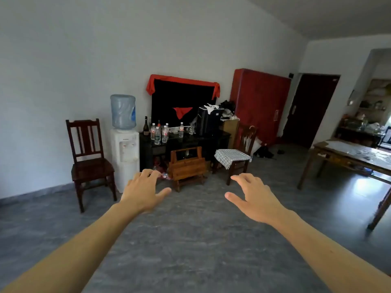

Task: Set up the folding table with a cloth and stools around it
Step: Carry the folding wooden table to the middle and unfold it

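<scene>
- While both bare arms reach forward over the grey marbled floor (190, 240), the left hand (143, 191) and the right hand (254, 199) are spread wide, fingers relaxed and apart, holding nothing.
- The folded wooden table set (187, 166), a honey-brown slatted bundle standing on the floor in front of the dark low cabinet (190, 142), lies straight ahead of the hands and beyond them, closer in the picture to the left hand's fingertips than to the right's.
- Its long side runs left to right across the view, so I judge a two-handed take from either end suits it, with the left hand likely to arrive first.
- The white cloth with a dark check (231, 156) is draped over the seat of the dark wooden chair (243, 149) just right of the bundle, ahead of the right hand.
- Neither hand touches anything; the task looks unstarted, with table folded and cloth not yet laid.
- Hard to make out: whether the stools are packed inside the bundle, since only slats and upright posts show; how it unfolds is not visible.
- The bundle's lower left corner is partly covered by the left hand's fingers.
- A white water dispenser with a blue bottle (124, 142) stands left of the cabinet, and a second dark wooden chair (88, 159) further left.
</scene>
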The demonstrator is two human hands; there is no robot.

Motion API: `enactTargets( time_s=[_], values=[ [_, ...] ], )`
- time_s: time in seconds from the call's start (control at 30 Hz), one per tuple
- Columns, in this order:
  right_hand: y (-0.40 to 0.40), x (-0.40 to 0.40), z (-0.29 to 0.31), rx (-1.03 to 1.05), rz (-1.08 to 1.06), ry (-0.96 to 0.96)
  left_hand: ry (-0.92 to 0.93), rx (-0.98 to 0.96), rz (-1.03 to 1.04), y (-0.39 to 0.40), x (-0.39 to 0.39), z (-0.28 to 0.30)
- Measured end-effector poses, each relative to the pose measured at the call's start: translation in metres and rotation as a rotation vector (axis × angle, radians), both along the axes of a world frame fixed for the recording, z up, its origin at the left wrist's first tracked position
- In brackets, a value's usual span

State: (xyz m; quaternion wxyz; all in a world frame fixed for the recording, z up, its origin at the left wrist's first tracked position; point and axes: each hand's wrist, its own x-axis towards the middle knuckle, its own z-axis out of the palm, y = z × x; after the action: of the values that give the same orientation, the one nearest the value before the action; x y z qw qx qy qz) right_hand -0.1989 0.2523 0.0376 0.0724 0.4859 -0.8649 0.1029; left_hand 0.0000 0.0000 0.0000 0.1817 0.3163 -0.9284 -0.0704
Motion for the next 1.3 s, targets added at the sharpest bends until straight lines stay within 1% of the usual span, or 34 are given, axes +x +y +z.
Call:
enactTargets(
  time_s=[0.13,0.33,0.43,0.53,0.7,0.87,1.07,1.3],
  values=[
    [-0.041,-0.033,-0.005,0.001,0.004,-0.019,-0.016,0.024,0.019,-0.042,-0.026,-0.006],
    [-0.104,-0.108,-0.025,-0.003,0.012,-0.038,-0.033,0.046,0.020,-0.097,-0.091,-0.024],
    [-0.134,-0.157,-0.039,-0.027,0.014,-0.062,-0.062,0.023,0.016,-0.125,-0.142,-0.032],
    [-0.165,-0.218,-0.046,-0.040,0.029,-0.048,-0.082,-0.016,0.024,-0.155,-0.202,-0.031],
    [-0.219,-0.324,-0.041,-0.032,0.030,-0.067,-0.089,-0.012,0.035,-0.207,-0.306,-0.023],
    [-0.263,-0.412,-0.039,0.004,0.017,-0.058,-0.087,0.012,0.025,-0.254,-0.391,-0.022],
    [-0.331,-0.499,-0.057,0.049,-0.005,-0.059,-0.103,0.049,0.018,-0.323,-0.478,-0.046],
    [-0.446,-0.591,-0.072,0.073,-0.016,-0.063,-0.103,0.094,-0.019,-0.431,-0.581,-0.074]
  ],
)
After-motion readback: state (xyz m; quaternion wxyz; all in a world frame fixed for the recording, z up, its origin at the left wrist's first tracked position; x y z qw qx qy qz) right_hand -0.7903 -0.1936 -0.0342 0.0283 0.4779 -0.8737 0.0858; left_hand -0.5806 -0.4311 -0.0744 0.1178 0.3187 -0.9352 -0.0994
